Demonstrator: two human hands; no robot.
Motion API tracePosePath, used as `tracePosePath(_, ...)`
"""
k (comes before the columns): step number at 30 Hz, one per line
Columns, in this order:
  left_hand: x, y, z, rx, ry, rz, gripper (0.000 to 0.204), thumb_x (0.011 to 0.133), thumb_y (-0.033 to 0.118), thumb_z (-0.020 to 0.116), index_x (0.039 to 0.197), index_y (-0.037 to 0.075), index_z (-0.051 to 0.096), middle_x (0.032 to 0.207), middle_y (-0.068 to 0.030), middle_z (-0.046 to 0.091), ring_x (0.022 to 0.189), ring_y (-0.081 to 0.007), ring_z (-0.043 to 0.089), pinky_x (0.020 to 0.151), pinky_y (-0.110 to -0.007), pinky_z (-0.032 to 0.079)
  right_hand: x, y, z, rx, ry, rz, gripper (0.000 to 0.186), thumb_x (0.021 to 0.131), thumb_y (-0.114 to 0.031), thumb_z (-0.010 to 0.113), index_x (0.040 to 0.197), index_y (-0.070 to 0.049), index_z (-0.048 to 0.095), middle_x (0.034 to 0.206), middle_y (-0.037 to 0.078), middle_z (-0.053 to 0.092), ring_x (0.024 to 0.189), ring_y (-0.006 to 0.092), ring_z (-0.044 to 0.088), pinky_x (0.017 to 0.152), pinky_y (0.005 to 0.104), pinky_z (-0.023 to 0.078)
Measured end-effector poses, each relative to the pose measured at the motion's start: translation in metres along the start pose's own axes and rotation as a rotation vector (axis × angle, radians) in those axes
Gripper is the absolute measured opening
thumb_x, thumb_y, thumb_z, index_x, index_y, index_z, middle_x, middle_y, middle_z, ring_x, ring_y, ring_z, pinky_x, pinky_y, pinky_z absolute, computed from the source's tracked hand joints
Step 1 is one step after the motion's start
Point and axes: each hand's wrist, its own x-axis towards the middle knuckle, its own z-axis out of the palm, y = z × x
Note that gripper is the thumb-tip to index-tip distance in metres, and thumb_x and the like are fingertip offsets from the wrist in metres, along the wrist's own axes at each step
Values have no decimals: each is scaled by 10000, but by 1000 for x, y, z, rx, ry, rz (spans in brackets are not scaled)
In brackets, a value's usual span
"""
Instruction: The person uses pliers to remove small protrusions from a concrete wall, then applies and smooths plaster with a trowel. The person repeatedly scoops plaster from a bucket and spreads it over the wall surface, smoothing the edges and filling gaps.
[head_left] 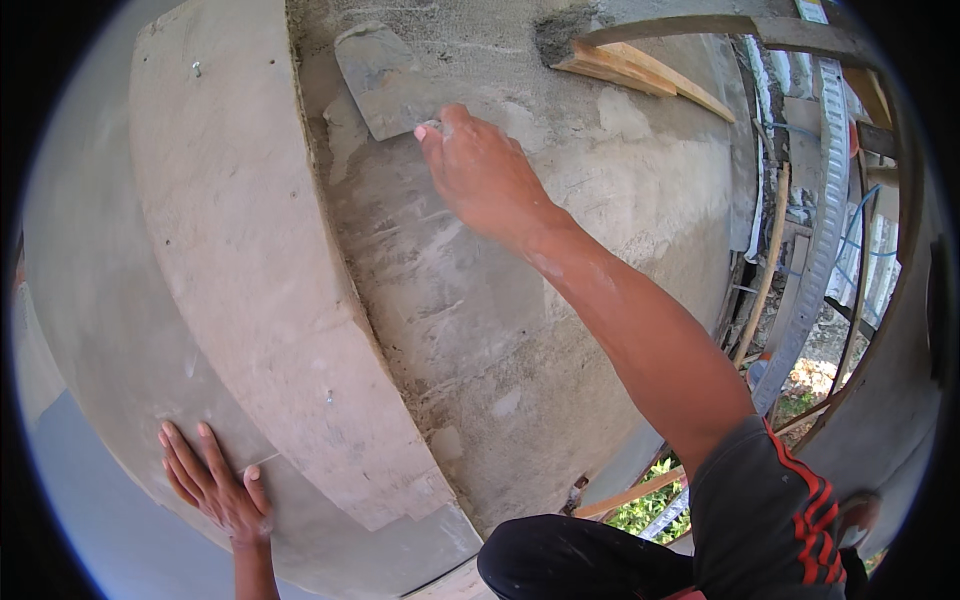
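My right hand (485,180) is closed round the handle of a plastering trowel (383,80); the handle itself is mostly hidden by the fingers. The trowel's grey, mortar-smeared blade lies against a rough, patchy plastered wall (470,290). At the lower left, my left hand (215,485) rests with spread fingers on a smooth grey surface (120,330), holding nothing. Between the two hands a long pale board (240,220) runs down the wall, with screws (196,69) showing in its face. Mortar crusts the board's right edge.
Wooden pieces (640,80) stick out of the wall at the upper right. A perforated metal strip (825,180), bamboo-like poles (770,270) and blue ties stand at the right. Green leaves (645,510) show below. My dark-clad knee (580,560) is at the bottom.
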Motion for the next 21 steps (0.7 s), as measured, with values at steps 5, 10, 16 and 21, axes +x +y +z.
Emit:
tracePosePath(5,3,-2,-1,7,16,14,722,1164,548,286,1675,62,438,1767,-282,308,1652,-436,269,1324,-575,159,11,-26,2,61,8,-65,420,1174,-302,457,1146,95,592,1058,322,734,1023,494,735,951,567,570)
tracePosePath(10,2,-2,0,9,13,10,716,1168,545,281,1672,63,441,1769,-282,304,1653,-438,266,1323,-573,161,16,-26,1,-50,2,-135,375,1161,-246,475,1158,110,592,1002,326,739,972,504,751,892,568,595)
tracePosePath(16,1,-1,-4,7,-4,9,712,1169,546,284,1677,70,435,1768,-286,304,1651,-441,267,1323,-573,161,16,6,-7,-90,79,-28,339,1151,-222,488,1109,99,590,976,340,736,912,521,750,850,579,595)
tracePosePath(21,3,2,-5,-4,-14,-3,709,1168,541,289,1672,67,443,1766,-287,309,1651,-441,269,1323,-574,160,21,-15,-7,-53,71,-127,347,1151,-228,494,1077,90,611,934,333,739,889,518,748,847,583,590)
